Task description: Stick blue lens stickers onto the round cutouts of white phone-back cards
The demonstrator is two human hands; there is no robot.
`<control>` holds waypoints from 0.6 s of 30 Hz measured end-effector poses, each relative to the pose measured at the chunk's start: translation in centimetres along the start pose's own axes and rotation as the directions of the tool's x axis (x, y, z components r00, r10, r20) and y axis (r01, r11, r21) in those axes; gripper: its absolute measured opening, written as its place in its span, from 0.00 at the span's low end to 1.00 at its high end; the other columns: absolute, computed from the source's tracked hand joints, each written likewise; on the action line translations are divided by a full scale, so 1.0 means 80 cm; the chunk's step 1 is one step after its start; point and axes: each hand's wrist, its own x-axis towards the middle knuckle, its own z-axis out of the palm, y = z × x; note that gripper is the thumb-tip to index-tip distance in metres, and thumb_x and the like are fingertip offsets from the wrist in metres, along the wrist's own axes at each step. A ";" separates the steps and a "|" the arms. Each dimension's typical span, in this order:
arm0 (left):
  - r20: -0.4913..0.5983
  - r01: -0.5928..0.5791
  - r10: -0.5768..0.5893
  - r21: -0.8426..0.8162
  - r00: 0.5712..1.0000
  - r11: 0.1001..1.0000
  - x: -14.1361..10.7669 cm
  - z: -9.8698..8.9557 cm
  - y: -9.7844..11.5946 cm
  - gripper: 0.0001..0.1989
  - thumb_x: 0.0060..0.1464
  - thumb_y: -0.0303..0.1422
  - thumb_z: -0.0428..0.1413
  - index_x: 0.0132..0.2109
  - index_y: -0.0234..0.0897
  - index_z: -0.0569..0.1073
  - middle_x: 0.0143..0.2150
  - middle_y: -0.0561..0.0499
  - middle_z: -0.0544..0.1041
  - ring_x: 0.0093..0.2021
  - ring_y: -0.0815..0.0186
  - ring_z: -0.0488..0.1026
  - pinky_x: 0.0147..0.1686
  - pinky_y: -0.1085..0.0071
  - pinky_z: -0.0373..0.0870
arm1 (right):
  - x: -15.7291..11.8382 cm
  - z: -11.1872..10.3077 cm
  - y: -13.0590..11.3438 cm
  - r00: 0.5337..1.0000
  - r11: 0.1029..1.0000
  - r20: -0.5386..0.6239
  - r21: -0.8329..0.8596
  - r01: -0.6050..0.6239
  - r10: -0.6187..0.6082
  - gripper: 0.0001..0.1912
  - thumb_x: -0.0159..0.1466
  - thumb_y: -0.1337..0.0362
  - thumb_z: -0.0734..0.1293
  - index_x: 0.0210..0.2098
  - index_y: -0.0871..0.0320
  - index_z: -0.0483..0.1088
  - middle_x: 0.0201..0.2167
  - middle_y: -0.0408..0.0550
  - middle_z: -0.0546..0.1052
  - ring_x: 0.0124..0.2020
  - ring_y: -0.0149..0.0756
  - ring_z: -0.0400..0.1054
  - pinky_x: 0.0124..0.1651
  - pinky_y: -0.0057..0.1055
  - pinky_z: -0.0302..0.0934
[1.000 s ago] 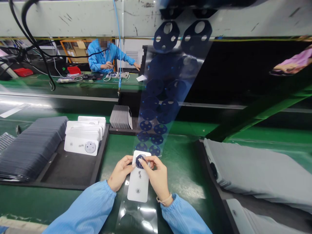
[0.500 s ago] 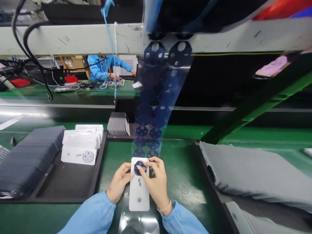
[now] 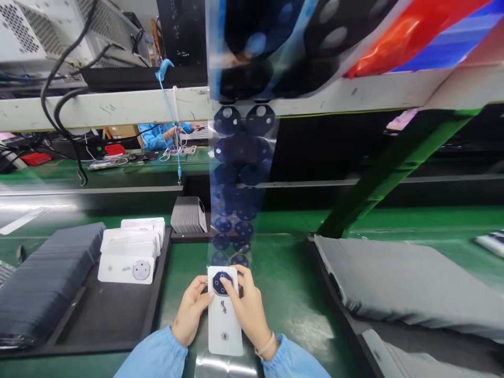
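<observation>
A white phone back panel (image 3: 224, 331) with dark lettering is held upright in front of me. A dark octagonal film piece (image 3: 217, 286) with several holes lies over its camera area, a small blue tab at its top. My left hand (image 3: 191, 307) pinches the panel's left edge between thumb and fingers. From the right side, my right hand (image 3: 249, 304) grips the panel, its thumb pressed on the dark film piece and its fingers at the right edge, partly hidden behind it.
A clear film strip (image 3: 252, 207) with dark octagonal pieces hangs behind the panel. On the left, a black tray (image 3: 110, 310) holds stacked white panels (image 3: 126, 269) and a grey-wrapped stack (image 3: 55, 278). Grey-covered stacks (image 3: 397, 273) lie right. A co-worker's blue sleeve (image 3: 151, 137) shows beyond.
My right thumb and fingers no longer pinch near the film piece's top; the thumb now presses on it, and it lies flatter on the panel. The camera view has tilted up.
</observation>
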 end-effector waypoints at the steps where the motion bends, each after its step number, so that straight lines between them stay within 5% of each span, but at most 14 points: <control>1: 0.000 0.000 0.000 0.003 1.000 1.000 0.000 0.001 0.000 0.17 0.46 0.37 0.67 0.42 0.37 0.74 0.44 0.45 0.79 0.39 0.59 0.78 0.39 0.68 0.72 | 0.000 0.000 -0.001 1.000 0.999 0.010 0.037 0.000 0.000 0.13 0.66 0.54 0.62 0.46 0.54 0.62 0.30 0.44 0.79 0.28 0.38 0.73 0.32 0.30 0.63; 8: 0.049 -0.026 0.025 0.032 0.998 0.999 -0.001 0.001 -0.002 0.16 0.48 0.35 0.67 0.41 0.37 0.71 0.45 0.47 0.78 0.36 0.61 0.79 0.37 0.68 0.75 | 0.002 -0.003 -0.004 1.000 0.995 0.000 0.098 0.007 -0.007 0.15 0.69 0.51 0.56 0.42 0.55 0.64 0.20 0.41 0.75 0.21 0.37 0.69 0.25 0.28 0.58; 14: 0.065 -0.040 0.036 0.060 0.997 0.997 -0.002 0.002 -0.005 0.16 0.48 0.36 0.67 0.38 0.37 0.69 0.42 0.48 0.78 0.33 0.63 0.80 0.34 0.69 0.76 | 0.001 -0.001 -0.005 0.997 0.997 0.042 -0.053 -0.057 0.059 0.21 0.56 0.56 0.71 0.45 0.51 0.61 0.31 0.40 0.79 0.31 0.40 0.74 0.33 0.29 0.63; 18: 0.075 -0.027 0.023 0.058 0.997 0.998 -0.003 0.004 -0.006 0.17 0.47 0.36 0.68 0.37 0.37 0.68 0.41 0.48 0.78 0.32 0.64 0.80 0.32 0.71 0.75 | -0.001 -0.001 -0.003 0.998 0.995 -0.006 -0.084 -0.055 0.055 0.13 0.62 0.52 0.66 0.40 0.50 0.62 0.26 0.39 0.78 0.27 0.40 0.73 0.30 0.29 0.61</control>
